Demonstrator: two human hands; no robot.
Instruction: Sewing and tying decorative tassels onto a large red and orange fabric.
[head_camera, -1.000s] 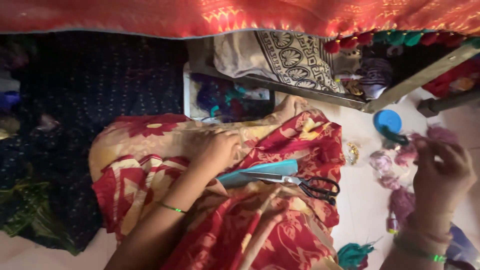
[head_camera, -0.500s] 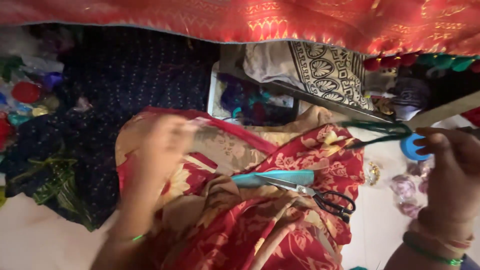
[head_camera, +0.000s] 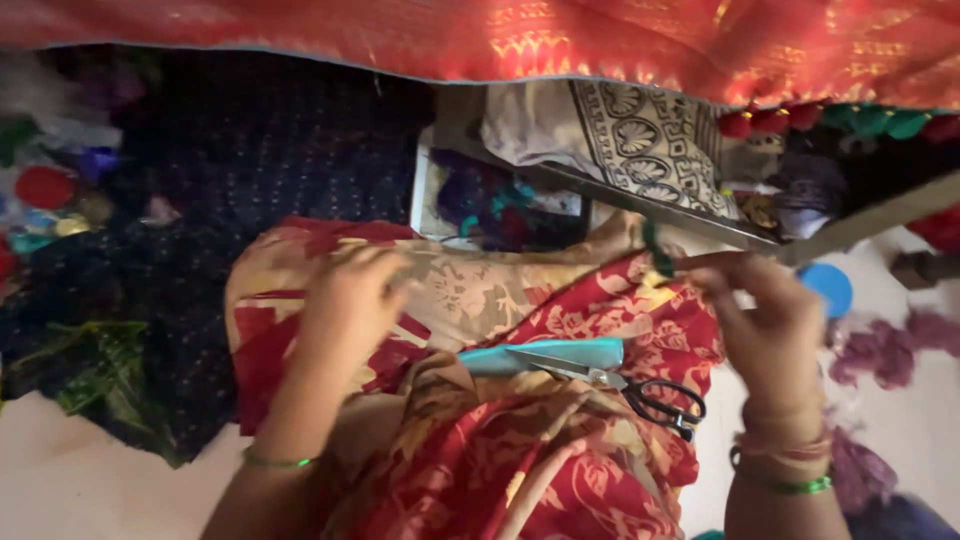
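Pinching a dark green thread (head_camera: 655, 250) in your right hand (head_camera: 770, 325) at centre right, you press your left hand (head_camera: 350, 300) flat on the red floral cloth (head_camera: 600, 320) mid-frame. One pair of scissors (head_camera: 610, 380) lies idle on one teal strip (head_camera: 545, 355); stitching looks barely begun, no seam visible.

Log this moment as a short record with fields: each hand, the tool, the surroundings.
left hand: left hand rests on the red and tan floral cloth
right hand: right hand pinches a thin dark green strand above the cloth
tool: scissors with black handles lie untouched on the cloth, beside a teal strip
surroundings: dark blue fabric at left, blue round lid at right
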